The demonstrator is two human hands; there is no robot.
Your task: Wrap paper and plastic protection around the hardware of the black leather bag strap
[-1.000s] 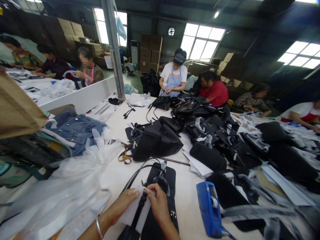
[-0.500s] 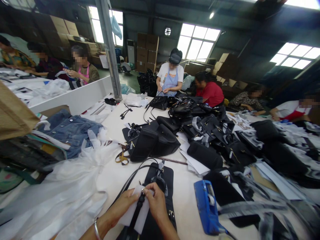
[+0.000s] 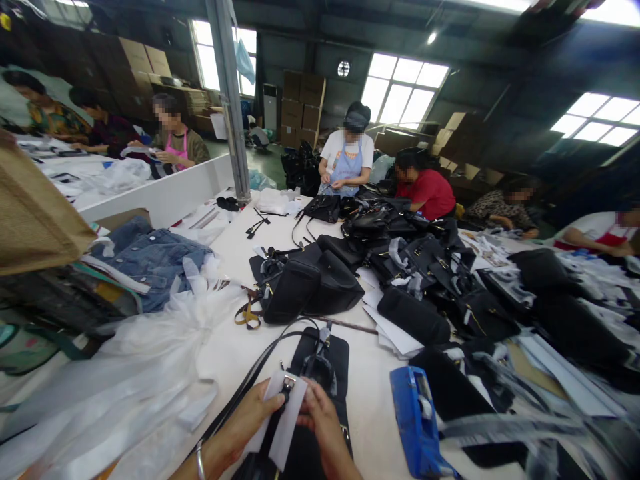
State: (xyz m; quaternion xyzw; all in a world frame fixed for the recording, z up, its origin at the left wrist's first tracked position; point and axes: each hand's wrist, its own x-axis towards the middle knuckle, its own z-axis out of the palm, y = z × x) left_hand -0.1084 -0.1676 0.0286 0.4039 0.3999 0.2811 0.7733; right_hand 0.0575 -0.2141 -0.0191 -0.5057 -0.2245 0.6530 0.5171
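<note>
A black bag [image 3: 340, 360] lies on the table in front of me, with long thin straps curving off to its left. Over it is a white sheet [image 3: 293, 423], and a black strap with a metal buckle [image 3: 289, 383] runs along the sheet. My left hand [image 3: 250, 415] grips the sheet's left edge, its thumb pressed on the strap just below the buckle. My right hand [image 3: 320, 413] pinches the sheet's upper right edge with bent fingers.
A blue tape dispenser [image 3: 414, 423] stands to the right. Black bags [image 3: 293, 290] are piled ahead and to the right. White wrapping [image 3: 150, 373] and a denim garment [image 3: 155, 257] lie left. Several people sit or stand around the tables, beside a metal post [image 3: 230, 100].
The white sheet now lies over more of the strap's surroundings, with the buckle in plain sight. My right hand has moved from the buckle to the sheet's right edge. The view has shifted slightly.
</note>
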